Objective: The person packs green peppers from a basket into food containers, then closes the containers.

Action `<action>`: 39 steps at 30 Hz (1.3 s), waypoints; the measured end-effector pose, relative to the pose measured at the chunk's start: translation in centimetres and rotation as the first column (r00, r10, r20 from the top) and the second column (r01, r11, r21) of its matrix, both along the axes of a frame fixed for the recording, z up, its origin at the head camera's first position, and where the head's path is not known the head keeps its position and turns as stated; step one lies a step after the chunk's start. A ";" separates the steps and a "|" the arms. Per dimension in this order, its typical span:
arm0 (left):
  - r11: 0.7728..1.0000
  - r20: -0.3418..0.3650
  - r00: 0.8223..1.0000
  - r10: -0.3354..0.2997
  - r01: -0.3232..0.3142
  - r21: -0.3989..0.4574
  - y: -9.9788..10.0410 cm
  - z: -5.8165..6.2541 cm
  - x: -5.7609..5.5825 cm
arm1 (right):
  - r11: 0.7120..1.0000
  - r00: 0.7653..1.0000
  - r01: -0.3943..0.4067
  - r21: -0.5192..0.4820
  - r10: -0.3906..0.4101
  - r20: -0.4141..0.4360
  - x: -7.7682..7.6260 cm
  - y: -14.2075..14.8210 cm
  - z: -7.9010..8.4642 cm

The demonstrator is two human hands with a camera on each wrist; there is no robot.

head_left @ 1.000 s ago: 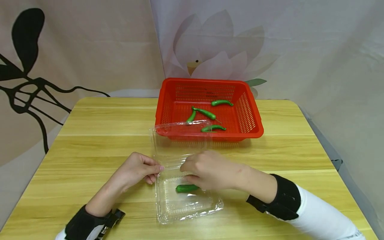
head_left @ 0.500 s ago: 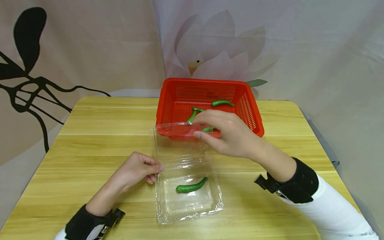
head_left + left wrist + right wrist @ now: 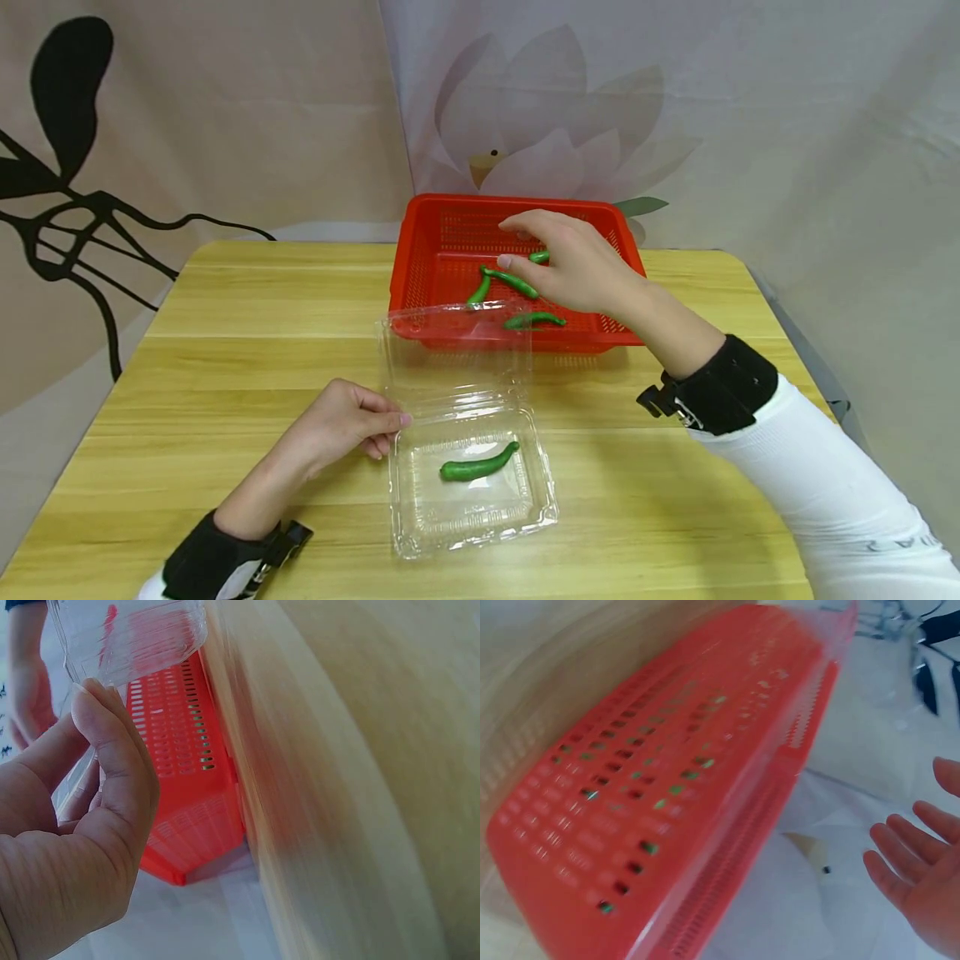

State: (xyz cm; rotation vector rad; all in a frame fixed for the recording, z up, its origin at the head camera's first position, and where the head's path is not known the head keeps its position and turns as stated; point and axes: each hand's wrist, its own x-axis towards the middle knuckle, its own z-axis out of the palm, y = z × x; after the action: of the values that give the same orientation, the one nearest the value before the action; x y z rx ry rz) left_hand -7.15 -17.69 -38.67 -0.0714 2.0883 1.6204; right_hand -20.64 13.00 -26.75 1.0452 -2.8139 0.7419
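My left hand (image 3: 348,425) pinches the left edge of a clear plastic clamshell box (image 3: 465,529) between thumb and fingers, near its hinge. The box lies with its lid (image 3: 453,367) folded back toward the basket. One green chili pepper (image 3: 478,465) rests inside the box's base. My right hand (image 3: 573,258) hovers over the red plastic basket (image 3: 399,275), fingers spread apart and holding nothing; in the right wrist view the bare fingers (image 3: 911,851) show beside the basket. Several green peppers (image 3: 534,320) lie in the basket, one partly hidden behind my right hand.
The basket stands at the back of a wooden table (image 3: 247,333), and the lid's far edge overlaps its front rim in the head view. A printed fabric backdrop (image 3: 787,125) hangs behind the table.
My right hand has left the pepper in the box base and moved up and away over the basket. The left hand keeps its hold on the box edge.
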 end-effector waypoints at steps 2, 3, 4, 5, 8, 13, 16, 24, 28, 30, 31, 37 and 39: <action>1.000 0.000 1.000 0.001 -0.001 0.000 0.0 0.0 0.0 | 0.997 0.999 0.026 0.066 -0.029 0.042 -0.9 0.0 -0.3; 1.000 0.000 1.000 -0.001 0.001 0.000 0.0 0.0 0.0 | 0.995 0.997 0.033 0.093 -0.039 0.062 -1.3 0.0 -0.6; 1.000 0.000 1.000 -0.002 0.002 0.000 0.0 0.0 0.0 | 0.992 0.996 0.036 0.117 -0.045 0.077 -1.7 -0.1 -0.8; 1.000 0.001 1.000 -0.002 0.002 0.001 0.0 0.0 0.0 | 0.989 0.995 0.037 0.143 -0.051 0.092 -2.1 -0.1 -1.1; 1.000 0.000 1.000 -0.004 0.004 0.000 0.1 0.0 0.1 | 0.975 0.989 0.023 0.220 -0.055 0.140 -3.1 -0.3 -1.9; 1.000 0.002 1.000 -0.001 0.001 0.000 0.2 0.0 0.1 | 0.931 0.966 -0.015 0.366 -0.080 0.245 -4.2 -0.8 -3.2; 1.000 0.005 1.000 0.001 -0.001 0.001 0.2 0.0 0.1 | 0.902 0.955 -0.060 0.427 -0.073 0.288 -4.6 -1.0 -4.1; 1.000 0.011 1.000 0.001 -0.001 0.010 0.3 0.0 0.0 | 0.839 0.944 -0.193 0.508 0.017 0.331 -4.6 -1.3 -6.3; 1.000 0.010 1.000 0.001 -0.001 0.007 0.3 0.0 0.1 | 0.822 0.946 -0.189 0.537 0.006 0.324 -4.7 -1.3 -6.8; 1.000 0.010 1.000 0.002 -0.002 0.005 0.3 0.0 0.1 | 0.815 0.941 -0.190 0.548 -0.007 0.337 -4.6 -1.4 -6.9; 1.000 0.010 1.000 0.002 -0.002 0.003 0.3 0.0 0.1 | 0.812 0.938 -0.188 0.553 -0.018 0.345 -4.6 -1.4 -7.0; 1.000 0.013 1.000 0.003 -0.003 0.001 0.3 0.0 0.2 | 0.781 0.933 -0.170 0.600 -0.067 0.353 -4.1 -1.8 -7.4; 1.000 0.011 1.000 0.002 -0.002 0.001 0.3 0.0 0.2 | 0.780 0.934 -0.164 0.604 -0.074 0.349 -4.0 -1.8 -7.5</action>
State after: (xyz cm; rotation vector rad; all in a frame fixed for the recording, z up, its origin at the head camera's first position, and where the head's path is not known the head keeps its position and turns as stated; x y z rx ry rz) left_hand -6.95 -17.39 -38.71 -0.0814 2.0797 1.6189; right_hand -24.62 11.18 -34.20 1.1376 -3.4823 -0.0650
